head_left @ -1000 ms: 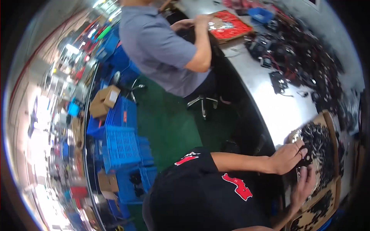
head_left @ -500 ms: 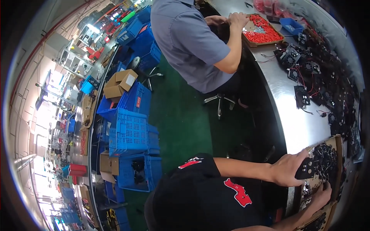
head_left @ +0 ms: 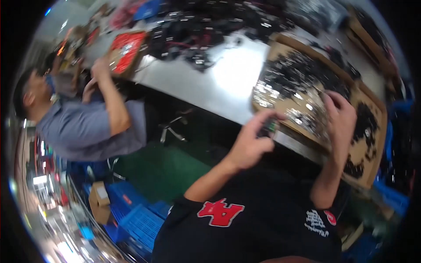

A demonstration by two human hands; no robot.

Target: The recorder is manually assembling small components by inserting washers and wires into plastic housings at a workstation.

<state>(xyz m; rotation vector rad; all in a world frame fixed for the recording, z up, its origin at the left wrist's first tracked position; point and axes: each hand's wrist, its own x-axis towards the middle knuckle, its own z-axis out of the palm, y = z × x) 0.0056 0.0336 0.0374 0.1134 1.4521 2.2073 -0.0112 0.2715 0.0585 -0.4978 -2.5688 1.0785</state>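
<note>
My left hand (head_left: 251, 147) is closed around a small dark part with a green patch (head_left: 268, 128), held just off the near left corner of a shallow cardboard tray (head_left: 294, 128). Its exact kind is blurred and partly covered by my fingers. Over the tray's right side, my right hand (head_left: 342, 117) has its fingers bent together in a pinch, and whatever is between them is too small to make out. Beneath and beside it lie shiny small metal pieces (head_left: 302, 118). Black small parts (head_left: 291, 72) are heaped across the tray's far half.
A second cardboard tray (head_left: 378, 133) with black parts adjoins on the right. Wired black fan units (head_left: 199, 33) are piled on the metal bench (head_left: 175, 83). At left, a co-worker (head_left: 94, 125) sits by a tray of red parts (head_left: 131, 41). Blue crates (head_left: 140, 223) stand on the floor.
The view has swung right, bringing the trays toward the middle. My left hand has drawn back from over the tray with the dark part; my right hand remains at the tray.
</note>
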